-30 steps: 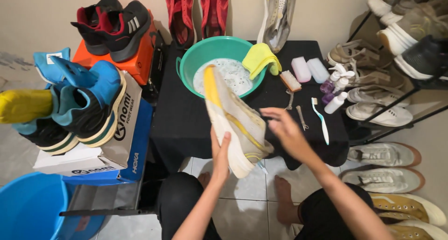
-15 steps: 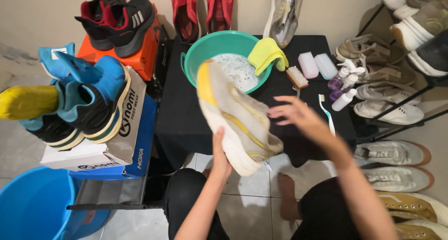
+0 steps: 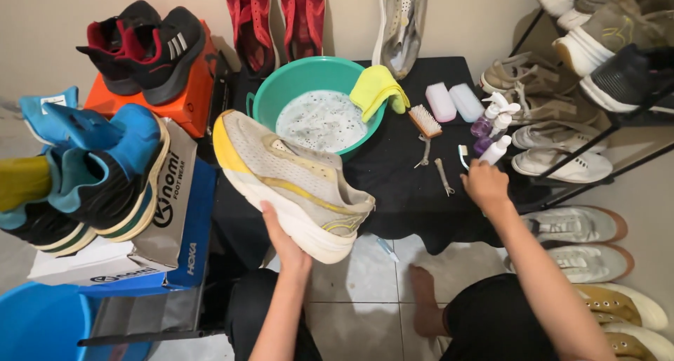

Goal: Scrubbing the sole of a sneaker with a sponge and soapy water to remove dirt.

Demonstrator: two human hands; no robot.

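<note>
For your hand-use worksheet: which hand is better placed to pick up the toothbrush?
Right. The right hand already rests on the toothbrush on the black table; the left hand is busy holding the sneaker.

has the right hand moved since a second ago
Yes. The right hand has left the cream and yellow sneaker and gone right across the black table, now at the toothbrush beside the spray bottles.
</note>
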